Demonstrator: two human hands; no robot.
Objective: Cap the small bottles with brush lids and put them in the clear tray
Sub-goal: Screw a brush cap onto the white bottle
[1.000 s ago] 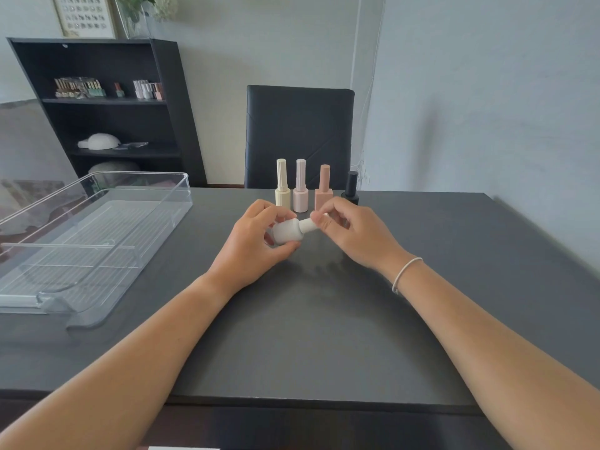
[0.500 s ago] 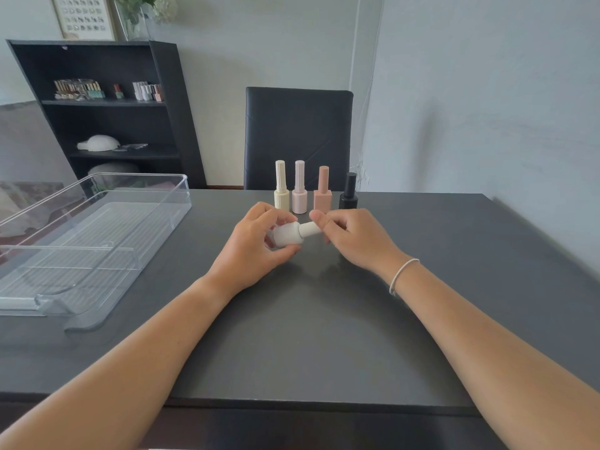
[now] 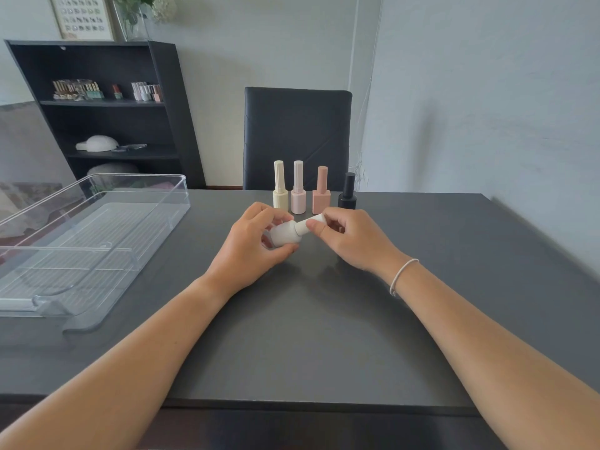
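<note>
Mid-frame, just below the row of four capped bottles (image 3: pixel 314 190): left hand (image 3: pixel 250 251) curled round a white bottle (image 3: pixel 285 234) held tilted, right hand (image 3: pixel 350 237) pinching its brush lid (image 3: pixel 310 224). Best to keep the body steady, turn only the lid until snug, avoid cross-threading. Then over to the clear tray (image 3: pixel 152 219) at left, holding no bottles yet.

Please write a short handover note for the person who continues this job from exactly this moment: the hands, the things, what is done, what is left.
Left hand grips the white bottle, tilted above the table.
Right hand pinches its white lid, seated on the neck; tightness cannot be judged.
Cream bottle, pale pink bottle, peach bottle and black bottle stand capped in a row behind.
Clear tray, on the left, holds no bottles.
Left: finish the cap, then move all five into the tray.
</note>
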